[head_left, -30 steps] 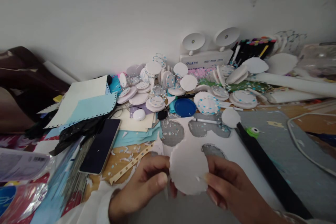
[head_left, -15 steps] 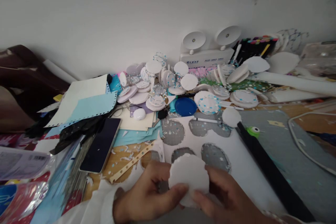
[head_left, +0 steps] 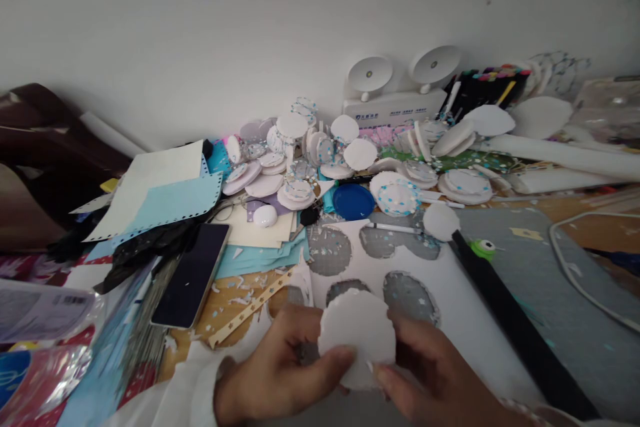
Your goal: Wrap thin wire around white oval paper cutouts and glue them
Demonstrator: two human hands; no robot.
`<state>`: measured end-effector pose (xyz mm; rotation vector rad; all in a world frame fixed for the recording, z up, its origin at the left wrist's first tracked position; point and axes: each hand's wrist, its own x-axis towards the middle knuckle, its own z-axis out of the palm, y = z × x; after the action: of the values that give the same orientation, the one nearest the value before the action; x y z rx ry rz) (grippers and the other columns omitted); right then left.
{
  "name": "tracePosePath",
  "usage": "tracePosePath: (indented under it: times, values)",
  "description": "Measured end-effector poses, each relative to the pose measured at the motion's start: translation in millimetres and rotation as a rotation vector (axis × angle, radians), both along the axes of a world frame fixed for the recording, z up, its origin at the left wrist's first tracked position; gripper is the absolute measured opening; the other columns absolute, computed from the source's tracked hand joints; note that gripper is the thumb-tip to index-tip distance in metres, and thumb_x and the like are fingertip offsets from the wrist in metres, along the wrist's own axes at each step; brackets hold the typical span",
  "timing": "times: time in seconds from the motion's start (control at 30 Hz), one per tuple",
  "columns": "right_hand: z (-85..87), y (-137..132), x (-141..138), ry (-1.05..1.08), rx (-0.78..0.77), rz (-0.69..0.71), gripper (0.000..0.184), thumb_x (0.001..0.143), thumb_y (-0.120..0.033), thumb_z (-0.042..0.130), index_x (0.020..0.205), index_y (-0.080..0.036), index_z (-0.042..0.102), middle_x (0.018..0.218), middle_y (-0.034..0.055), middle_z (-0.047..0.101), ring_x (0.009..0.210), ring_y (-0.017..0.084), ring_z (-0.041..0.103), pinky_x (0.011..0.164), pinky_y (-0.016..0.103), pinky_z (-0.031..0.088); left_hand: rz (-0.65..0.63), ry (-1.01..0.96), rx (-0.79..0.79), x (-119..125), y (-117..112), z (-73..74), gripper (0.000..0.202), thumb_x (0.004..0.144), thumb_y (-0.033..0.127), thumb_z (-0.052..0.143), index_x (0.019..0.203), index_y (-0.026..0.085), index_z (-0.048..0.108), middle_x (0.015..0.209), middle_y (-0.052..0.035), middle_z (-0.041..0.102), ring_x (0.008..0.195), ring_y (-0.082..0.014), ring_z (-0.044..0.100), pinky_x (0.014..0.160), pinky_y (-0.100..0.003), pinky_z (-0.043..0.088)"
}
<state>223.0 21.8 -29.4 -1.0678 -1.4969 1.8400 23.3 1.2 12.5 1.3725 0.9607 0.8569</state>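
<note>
Between my two hands is a white foam disc with a slightly ragged edge, its flat face tilted toward me. My left hand is closed on its left side, thumb lying across the face. On the lower right, my right hand grips the rim, thumb and fingers pressed against it; a tiny white bit shows at that thumb's tip. Beneath lies a white foam sheet with several round holes cut out of it. A smaller white disc rests beyond, near the end of a black strip.
A pile of white discs with blue-beaded wire stands along the wall. Left are a phone, punched paper and a bundle of thin wires. A blue lid, a two-headed lamp and a white cable lie farther out.
The disc and both hands have shifted very slightly left and up. My right thumb has moved a little off the disc's face toward its edge.
</note>
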Motion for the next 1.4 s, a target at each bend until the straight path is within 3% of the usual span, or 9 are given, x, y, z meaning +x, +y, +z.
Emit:
tracePosePath:
  times: [0.17,0.47,0.63,0.7,0.87,1.0,1.07,1.23,1.4]
  values:
    - [2.9,3,0,0.000,-0.013,0.089,0.017,0.078,-0.029,0.064,0.091,-0.018,0.068,0.084,0.0059,0.066,0.073,0.020,0.061,0.067,0.030,0.052,-0.036,0.057,0.012,0,-2,0.8,0.040,0.095,0.041,0.050,0.072,0.012,0.064,0.066,-0.0033,0.057,0.061,-0.0109,0.048,0.058,-0.020,0.040]
    - [22.1,14,4,0.013,-0.065,0.204,0.025,0.077,-0.018,0.056,0.101,-0.021,0.064,0.091,0.0032,0.066,0.080,0.019,0.061,0.067,0.028,0.049,-0.016,-0.048,-0.137,-2,-1,1.0,0.047,0.091,0.053,0.055,0.069,0.013,0.065,0.060,-0.0020,0.054,0.053,-0.0085,0.045,0.051,-0.018,0.036]
    - [21.9,23,7,0.091,0.011,-0.063,0.006,0.082,-0.028,0.063,0.081,-0.023,0.061,0.066,-0.0022,0.058,0.060,0.015,0.054,0.052,0.024,0.041,0.099,-0.036,-0.239,-6,0,-1.6,0.056,0.082,0.064,0.061,0.063,0.012,0.068,0.052,-0.0030,0.056,0.047,-0.0081,0.045,0.046,-0.018,0.033]
    - [19.3,25,10,0.117,0.054,-0.200,0.024,0.090,-0.039,0.060,0.072,-0.023,0.058,0.057,-0.0038,0.050,0.053,0.013,0.047,0.049,0.024,0.038,0.179,-0.037,-0.273,-7,1,-5.9,0.059,0.078,0.067,0.064,0.059,0.012,0.068,0.048,-0.0025,0.055,0.044,-0.0077,0.044,0.044,-0.019,0.032]
    - [21.8,23,14,0.033,0.373,-0.214,0.051,0.103,-0.036,0.037,0.054,-0.023,0.042,0.048,-0.0025,0.042,0.046,0.013,0.041,0.046,0.027,0.034,0.293,-0.026,-0.310,-6,3,-12.7,0.061,0.074,0.071,0.064,0.056,0.013,0.063,0.042,0.0009,0.050,0.037,-0.0057,0.037,0.039,-0.018,0.026]
    - [26.7,21,9,-0.056,0.851,-0.060,0.008,0.088,-0.019,0.062,0.083,-0.024,0.061,0.078,0.0010,0.063,0.070,0.015,0.061,0.063,0.025,0.049,0.252,0.006,-0.288,-1,3,-6.7,0.061,0.073,0.071,0.066,0.054,0.013,0.059,0.044,0.0012,0.049,0.040,-0.0058,0.039,0.041,-0.018,0.029]
    - [25.9,21,5,-0.053,0.997,-0.026,0.020,0.080,-0.016,0.070,0.097,-0.025,0.064,0.090,0.0026,0.065,0.080,0.017,0.063,0.072,0.026,0.052,0.218,0.020,-0.268,2,3,-4.7,0.063,0.073,0.072,0.064,0.052,0.013,0.057,0.044,0.0015,0.047,0.041,-0.0055,0.038,0.042,-0.018,0.030]
    - [19.1,20,0,-0.070,1.058,0.051,0.008,0.089,-0.014,0.062,0.089,-0.021,0.062,0.086,0.0023,0.059,0.079,0.014,0.059,0.071,0.023,0.051,0.148,0.082,-0.218,5,2,-5.5,0.063,0.079,0.071,0.058,0.052,0.014,0.051,0.047,0.0008,0.046,0.045,-0.0060,0.038,0.043,-0.018,0.027]
    - [17.5,19,-1,-0.096,1.070,0.064,0.015,0.098,-0.018,0.050,0.085,-0.020,0.056,0.084,0.0019,0.057,0.079,0.014,0.056,0.073,0.022,0.048,0.081,0.050,-0.164,8,1,-1.7,0.055,0.085,0.063,0.056,0.056,0.017,0.046,0.053,0.0019,0.045,0.047,-0.0065,0.039,0.043,-0.018,0.028]
